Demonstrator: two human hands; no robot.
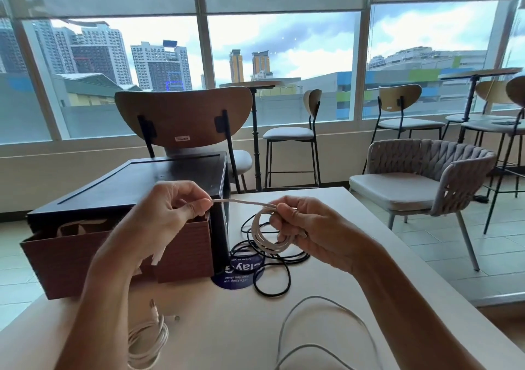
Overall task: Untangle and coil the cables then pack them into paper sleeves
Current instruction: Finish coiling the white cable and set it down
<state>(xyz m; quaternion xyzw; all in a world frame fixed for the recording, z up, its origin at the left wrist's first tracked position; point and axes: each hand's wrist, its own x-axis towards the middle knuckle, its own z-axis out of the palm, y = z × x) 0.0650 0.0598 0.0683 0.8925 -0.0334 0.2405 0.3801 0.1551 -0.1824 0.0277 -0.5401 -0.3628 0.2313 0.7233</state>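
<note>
White flat cable (pixel 267 247) forms several round loops, one strand taut.

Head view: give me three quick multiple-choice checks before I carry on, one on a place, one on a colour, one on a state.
1. Where does the black cable lie?
A. On the table, across the blue sticker
B. On a chair seat
C. On the floor

2. What colour is the held cable?
A. Black
B. White
C. Red

3. How is the grey cable?
A. Packed in a sleeve
B. Wound tight
C. Lying loose on the table

Key:
1 A, its loops cross the sticker.
2 B, the right hand grips whitish loops while the left hand pinches the end.
3 C, it sprawls in one open curve.
</note>
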